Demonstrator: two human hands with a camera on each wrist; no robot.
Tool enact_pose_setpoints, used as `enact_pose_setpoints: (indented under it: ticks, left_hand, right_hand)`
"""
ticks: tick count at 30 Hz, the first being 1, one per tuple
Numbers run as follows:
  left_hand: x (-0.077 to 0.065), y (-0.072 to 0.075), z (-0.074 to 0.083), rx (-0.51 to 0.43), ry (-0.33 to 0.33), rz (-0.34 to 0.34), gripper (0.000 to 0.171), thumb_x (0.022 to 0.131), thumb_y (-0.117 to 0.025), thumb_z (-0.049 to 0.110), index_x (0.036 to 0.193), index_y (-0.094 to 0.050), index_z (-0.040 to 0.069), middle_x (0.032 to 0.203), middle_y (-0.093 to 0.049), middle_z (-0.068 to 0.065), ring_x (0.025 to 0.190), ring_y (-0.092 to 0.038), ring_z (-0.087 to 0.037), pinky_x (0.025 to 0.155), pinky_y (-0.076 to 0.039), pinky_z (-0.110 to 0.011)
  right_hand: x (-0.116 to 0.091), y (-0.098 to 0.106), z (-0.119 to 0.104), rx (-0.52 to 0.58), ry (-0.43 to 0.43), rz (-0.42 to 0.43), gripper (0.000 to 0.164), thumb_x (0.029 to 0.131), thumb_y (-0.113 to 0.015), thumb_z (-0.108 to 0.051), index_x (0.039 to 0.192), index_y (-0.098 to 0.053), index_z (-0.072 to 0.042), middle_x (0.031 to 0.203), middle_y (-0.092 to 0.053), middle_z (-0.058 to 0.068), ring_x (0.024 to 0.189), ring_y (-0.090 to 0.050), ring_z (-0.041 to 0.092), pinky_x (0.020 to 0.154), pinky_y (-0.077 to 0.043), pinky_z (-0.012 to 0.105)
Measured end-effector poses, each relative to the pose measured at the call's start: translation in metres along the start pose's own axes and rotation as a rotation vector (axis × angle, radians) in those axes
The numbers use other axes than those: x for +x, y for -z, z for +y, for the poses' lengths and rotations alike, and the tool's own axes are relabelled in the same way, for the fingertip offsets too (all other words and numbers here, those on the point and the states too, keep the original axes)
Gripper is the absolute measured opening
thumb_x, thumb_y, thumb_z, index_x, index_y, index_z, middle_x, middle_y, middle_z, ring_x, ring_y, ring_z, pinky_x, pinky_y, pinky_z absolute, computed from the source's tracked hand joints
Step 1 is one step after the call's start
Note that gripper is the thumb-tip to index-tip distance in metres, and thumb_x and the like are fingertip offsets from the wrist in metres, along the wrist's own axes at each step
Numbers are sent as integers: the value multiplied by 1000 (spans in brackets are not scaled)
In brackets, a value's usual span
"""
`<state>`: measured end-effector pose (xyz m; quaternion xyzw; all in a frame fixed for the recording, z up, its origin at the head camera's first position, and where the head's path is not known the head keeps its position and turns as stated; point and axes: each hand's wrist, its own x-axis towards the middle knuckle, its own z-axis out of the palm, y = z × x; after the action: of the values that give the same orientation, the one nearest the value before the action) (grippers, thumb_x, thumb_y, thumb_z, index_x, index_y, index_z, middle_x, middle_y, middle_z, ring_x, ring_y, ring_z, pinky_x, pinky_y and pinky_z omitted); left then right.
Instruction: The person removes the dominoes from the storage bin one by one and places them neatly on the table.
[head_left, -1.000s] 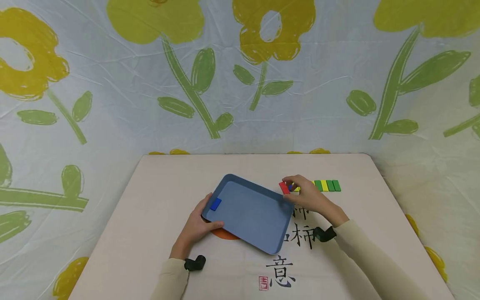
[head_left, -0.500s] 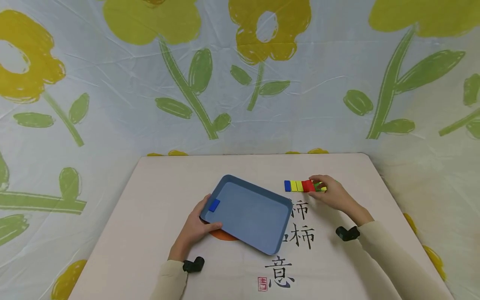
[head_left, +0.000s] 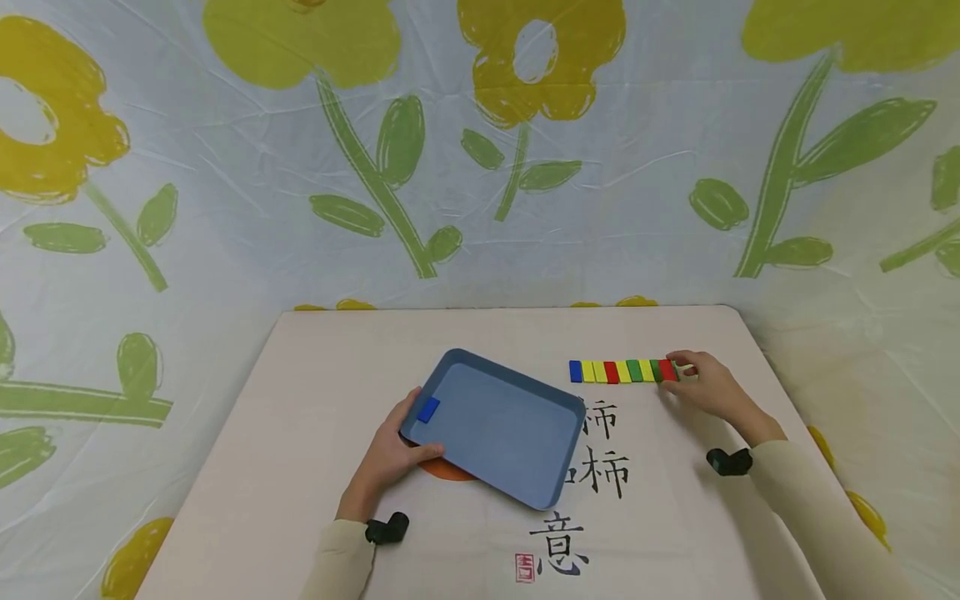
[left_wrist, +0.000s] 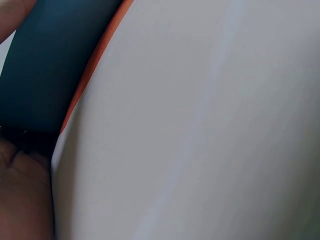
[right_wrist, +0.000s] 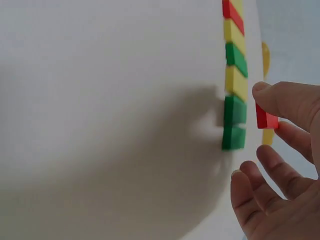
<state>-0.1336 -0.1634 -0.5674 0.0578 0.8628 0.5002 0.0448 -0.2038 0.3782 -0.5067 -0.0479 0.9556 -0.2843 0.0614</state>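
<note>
My left hand (head_left: 388,458) grips the left edge of a blue-grey tray (head_left: 498,433), thumb over the rim. The tray is turned at an angle. A blue block (head_left: 428,410) lies inside it near the left wall. Between thumb and forefinger my right hand (head_left: 712,387) pinches a red block (right_wrist: 265,117), held above the right end of a row of coloured blocks. That row holds blue, yellow, red and green pieces side by side; a green block (right_wrist: 234,111) near its end shows in the right wrist view. In the head view the held block partly covers the end pieces.
The table (head_left: 337,358) is covered with a pale cloth bearing black brush characters (head_left: 558,542) and a red seal print (head_left: 525,568). An orange print (head_left: 446,469) is partly under the tray. A flower-patterned curtain (head_left: 637,217) surrounds the table.
My right hand has carried the red block rightward from beside the tray, along the row, to the row's right end. My left hand and the tray have stayed in place.
</note>
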Motion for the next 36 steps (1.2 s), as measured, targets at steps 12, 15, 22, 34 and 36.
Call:
enact_pose_setpoints:
  ticks: [12, 15, 22, 34, 36]
  left_hand:
    - [1, -2, -1, -15, 7, -5, 103, 68, -87, 41, 151, -26, 39, 157, -28, 1, 144, -29, -30, 112, -26, -60]
    - [0, -3, -1, -18, 7, -5, 104, 68, -87, 42, 152, -25, 39, 157, -28, 2, 144, -29, -30, 112, -26, -60]
    - [0, -2, -3, -13, -1, 3, 104, 66, -87, 45, 151, -25, 42, 157, -29, 3, 143, -30, -29, 111, -28, -60]
    - [0, -1, -1, -15, -10, 1, 104, 68, -87, 42, 151, -25, 41, 157, -29, 1, 143, -30, -30, 112, -27, -60]
    - [-1, -1, -1, -12, -13, 1, 104, 67, -87, 43, 151, -25, 41, 157, -29, 1, 143, -30, -30, 112, -27, -60]
  right_hand:
    - [10, 8, 41, 32, -56, -64, 60, 91, -66, -24, 136, -43, 7, 125, -52, 35, 112, -54, 48, 89, -50, 56]
    - [14, 10, 43, 36, -60, -77, 60, 91, -66, -24, 136, -43, 8, 126, -51, 35, 112, -52, 49, 90, -49, 57]
    - [20, 9, 47, 32, -47, -78, 58, 90, -66, -22, 134, -44, 9, 125, -50, 35, 110, -53, 49, 88, -50, 55]
    - [24, 9, 46, 8, -27, -83, 53, 83, -66, -8, 129, -48, 11, 124, -48, 40, 105, -55, 51, 83, -51, 53]
    - [24, 9, 45, 4, -16, -79, 51, 82, -65, -6, 128, -49, 11, 122, -49, 41, 103, -55, 50, 82, -52, 53]
